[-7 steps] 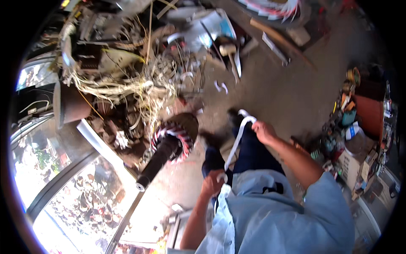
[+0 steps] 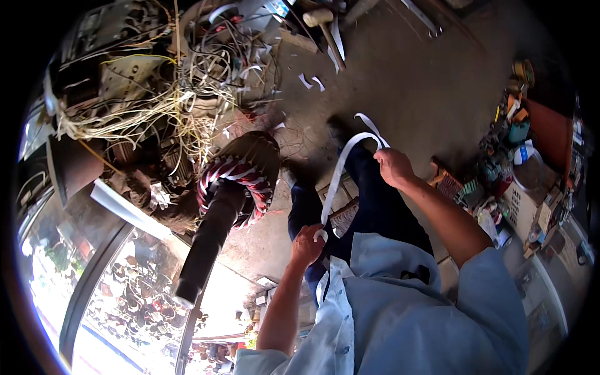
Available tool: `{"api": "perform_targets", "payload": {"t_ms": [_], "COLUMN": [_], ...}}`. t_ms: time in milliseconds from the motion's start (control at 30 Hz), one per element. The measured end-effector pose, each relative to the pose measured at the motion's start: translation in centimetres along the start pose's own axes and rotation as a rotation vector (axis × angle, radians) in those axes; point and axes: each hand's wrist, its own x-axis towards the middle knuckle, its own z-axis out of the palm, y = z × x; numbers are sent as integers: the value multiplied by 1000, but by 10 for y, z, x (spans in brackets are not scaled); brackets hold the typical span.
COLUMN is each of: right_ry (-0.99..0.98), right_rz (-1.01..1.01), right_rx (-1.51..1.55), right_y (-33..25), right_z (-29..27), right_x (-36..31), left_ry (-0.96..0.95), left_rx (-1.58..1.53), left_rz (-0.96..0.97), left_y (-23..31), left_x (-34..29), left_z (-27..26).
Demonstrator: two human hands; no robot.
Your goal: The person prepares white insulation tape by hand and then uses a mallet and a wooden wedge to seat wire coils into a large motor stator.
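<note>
"One tape roll (image 2: 320, 236)?"

"Yes, the left grip (image 2: 306, 246) curls round it; the right grip (image 2: 394, 167) pinches its strip (image 2: 338, 170), slung between."

"And the housing (image 2: 261, 148)?"

"Red-and-white coils (image 2: 232, 167) line its mouth."

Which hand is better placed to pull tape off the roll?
Probably the right hand: it pinches the tape near its loose end, while the left hand holds the roll.

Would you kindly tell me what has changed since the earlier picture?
The white tape strip now bows more, and its loose end sticks out farther past the right hand. The view has shifted, so the wound rotor sits higher in the picture. Nothing was taken up or let go: the left hand still holds the small white roll, the right hand the strip.
</note>
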Motion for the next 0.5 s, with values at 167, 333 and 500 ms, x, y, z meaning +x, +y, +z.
{"api": "perform_targets", "payload": {"t_ms": [167,333,500], "right_ry": [87,115,247], "right_rz": [-93,-49,-99], "right_rx": [-111,-116,94], "right_y": [10,9,4], "right_z": [70,119,131], "right_x": [-4,14,52], "left_ry": [136,310,387], "left_rx": [138,305,412], "left_rz": [190,354,439], "left_y": [-81,-136,-161], "left_x": [36,75,105], "left_z": [21,21,18]}}
